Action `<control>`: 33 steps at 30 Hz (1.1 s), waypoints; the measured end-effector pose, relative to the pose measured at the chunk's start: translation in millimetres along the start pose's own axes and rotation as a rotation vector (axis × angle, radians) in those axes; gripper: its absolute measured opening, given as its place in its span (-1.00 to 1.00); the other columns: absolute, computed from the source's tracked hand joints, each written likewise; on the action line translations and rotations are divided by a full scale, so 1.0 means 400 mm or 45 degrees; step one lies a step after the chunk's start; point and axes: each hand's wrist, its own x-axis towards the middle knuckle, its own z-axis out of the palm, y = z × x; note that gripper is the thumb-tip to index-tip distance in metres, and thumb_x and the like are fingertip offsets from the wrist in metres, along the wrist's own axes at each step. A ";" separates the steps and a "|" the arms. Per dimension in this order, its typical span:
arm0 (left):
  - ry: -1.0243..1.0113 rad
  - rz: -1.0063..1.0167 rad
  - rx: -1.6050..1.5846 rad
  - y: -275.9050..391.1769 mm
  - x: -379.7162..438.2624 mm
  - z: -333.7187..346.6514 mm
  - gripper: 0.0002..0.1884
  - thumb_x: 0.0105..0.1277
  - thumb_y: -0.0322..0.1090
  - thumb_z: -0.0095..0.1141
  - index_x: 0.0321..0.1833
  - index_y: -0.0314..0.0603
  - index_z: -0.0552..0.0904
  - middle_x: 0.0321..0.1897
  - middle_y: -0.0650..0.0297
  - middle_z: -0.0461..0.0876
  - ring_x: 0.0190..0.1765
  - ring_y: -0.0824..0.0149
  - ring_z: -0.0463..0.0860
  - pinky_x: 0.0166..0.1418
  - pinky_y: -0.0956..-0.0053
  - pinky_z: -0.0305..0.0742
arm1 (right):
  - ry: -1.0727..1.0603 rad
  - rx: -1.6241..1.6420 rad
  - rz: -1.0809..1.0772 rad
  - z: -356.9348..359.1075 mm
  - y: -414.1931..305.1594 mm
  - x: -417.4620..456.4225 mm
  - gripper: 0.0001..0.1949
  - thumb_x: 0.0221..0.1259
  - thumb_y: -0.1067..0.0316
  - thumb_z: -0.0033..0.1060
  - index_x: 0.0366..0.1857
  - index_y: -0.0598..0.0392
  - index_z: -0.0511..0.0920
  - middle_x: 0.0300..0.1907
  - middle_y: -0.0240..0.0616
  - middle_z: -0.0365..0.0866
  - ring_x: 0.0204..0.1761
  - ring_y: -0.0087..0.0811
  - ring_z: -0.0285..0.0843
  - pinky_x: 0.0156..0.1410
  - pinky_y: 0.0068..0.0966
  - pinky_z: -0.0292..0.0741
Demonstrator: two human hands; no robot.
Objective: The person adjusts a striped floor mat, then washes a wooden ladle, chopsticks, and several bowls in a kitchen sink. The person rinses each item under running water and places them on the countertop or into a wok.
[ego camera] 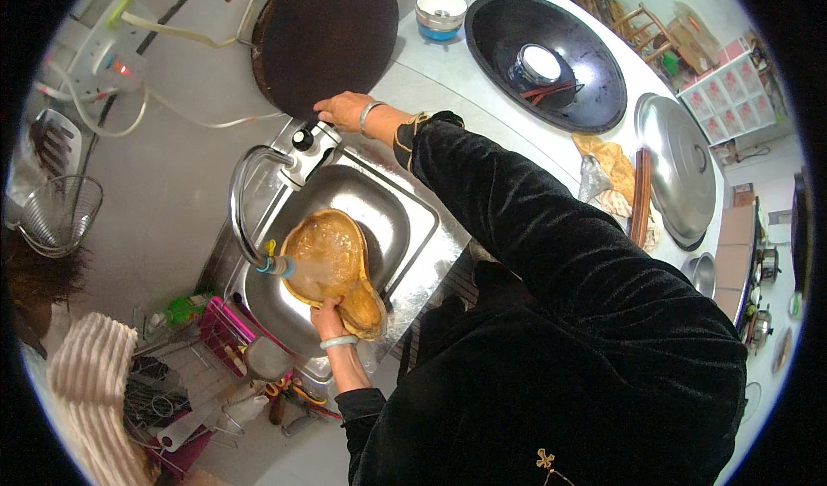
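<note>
My left hand (328, 321) grips the rim of a gourd ladle (326, 253) at its neck, over the stainless steel sink (423, 221). Water stands in the ladle's bowl, its surface rippled. The spout of a curved chrome tap (238, 195) with a blue-ringed nozzle points into the bowl, and water seems to run from it. Up by the right end of the white tap body (310, 157), my right hand (345, 111) reaches in front of the lower edge of a dark round board (326, 40). Its fingertips' contact is unclear.
On the white counter sit a black wok (478, 40) holding a bowl and reddish sticks, stacked bowls (441, 16), cloths (604, 169) and a metal lid (678, 163). Left of the sink are a wire rack (161, 395), a striped towel (97, 370) and a plugged-in power strip (106, 53).
</note>
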 end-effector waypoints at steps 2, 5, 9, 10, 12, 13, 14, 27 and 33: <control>-0.016 0.002 0.029 -0.011 0.009 -0.001 -0.51 -0.02 -0.68 -0.01 0.09 -0.48 0.41 -0.10 0.06 0.56 -0.17 0.09 0.62 -0.04 0.24 0.59 | 0.015 -0.012 -0.025 0.005 0.019 0.006 -0.63 0.38 0.13 -0.11 0.20 -0.09 0.48 0.16 -0.17 0.53 0.22 -0.14 0.46 0.29 -0.20 0.39; -0.023 0.018 0.068 -0.028 0.034 -0.028 -0.51 -0.02 -0.69 -0.01 0.08 -0.48 0.41 -0.10 0.07 0.56 -0.17 0.09 0.63 -0.05 0.25 0.59 | 0.014 -0.010 -0.032 0.008 0.011 0.010 -0.62 0.39 0.12 -0.12 0.21 -0.10 0.47 0.16 -0.18 0.53 0.21 -0.14 0.46 0.28 -0.20 0.40; -0.022 0.010 0.044 -0.030 0.032 -0.024 -0.51 -0.03 -0.69 -0.01 0.08 -0.49 0.39 -0.10 0.07 0.56 -0.18 0.10 0.63 -0.06 0.25 0.61 | -0.003 -0.007 0.006 0.007 0.010 0.008 -0.62 0.39 0.11 -0.13 0.22 -0.11 0.46 0.16 -0.20 0.53 0.20 -0.14 0.47 0.27 -0.20 0.41; -0.026 0.014 0.031 -0.030 0.030 -0.021 -0.51 -0.03 -0.69 -0.01 0.08 -0.49 0.39 -0.10 0.06 0.56 -0.18 0.10 0.63 -0.06 0.25 0.61 | -0.002 -0.017 0.006 0.006 0.009 0.006 -0.62 0.39 0.11 -0.13 0.22 -0.11 0.46 0.17 -0.20 0.53 0.20 -0.14 0.47 0.27 -0.20 0.41; -0.034 0.023 0.007 -0.028 0.026 -0.017 -0.51 -0.03 -0.69 -0.01 0.07 -0.50 0.39 -0.10 0.06 0.56 -0.18 0.09 0.63 -0.07 0.24 0.61 | -0.002 -0.025 0.010 0.005 0.008 0.004 -0.62 0.39 0.11 -0.13 0.22 -0.11 0.46 0.17 -0.20 0.53 0.20 -0.14 0.47 0.28 -0.20 0.41; -0.025 0.012 0.014 -0.026 0.024 -0.016 -0.51 -0.03 -0.69 -0.01 0.08 -0.50 0.39 -0.10 0.05 0.56 -0.18 0.09 0.63 -0.06 0.24 0.61 | -0.003 -0.025 0.014 0.005 0.007 0.004 -0.62 0.39 0.11 -0.13 0.22 -0.12 0.46 0.17 -0.20 0.53 0.20 -0.14 0.47 0.28 -0.20 0.41; -0.016 0.001 0.022 -0.024 0.023 -0.016 -0.50 -0.03 -0.69 -0.01 0.08 -0.50 0.39 -0.10 0.05 0.56 -0.18 0.09 0.63 -0.06 0.24 0.61 | -0.004 -0.024 0.018 0.005 0.007 0.004 -0.62 0.39 0.11 -0.13 0.22 -0.12 0.46 0.17 -0.20 0.53 0.20 -0.14 0.47 0.28 -0.20 0.41; -0.009 0.000 0.083 -0.002 0.006 0.011 -0.49 -0.06 -0.67 0.01 0.08 -0.47 0.42 -0.12 0.08 0.57 -0.18 0.11 0.61 -0.06 0.26 0.58 | 0.028 0.002 0.041 -0.001 -0.005 -0.009 -0.62 0.38 0.12 -0.11 0.21 -0.12 0.47 0.16 -0.20 0.53 0.20 -0.14 0.47 0.29 -0.22 0.39; -0.048 0.006 0.072 0.019 -0.013 0.025 -0.42 -0.08 -0.67 -0.01 0.15 -0.46 0.36 -0.04 0.07 0.53 -0.11 0.12 0.60 0.00 0.27 0.56 | 0.039 -0.030 0.013 0.005 -0.005 -0.009 -0.60 0.41 0.06 -0.19 0.23 -0.13 0.44 0.12 -0.13 0.56 0.16 -0.11 0.50 0.29 -0.21 0.40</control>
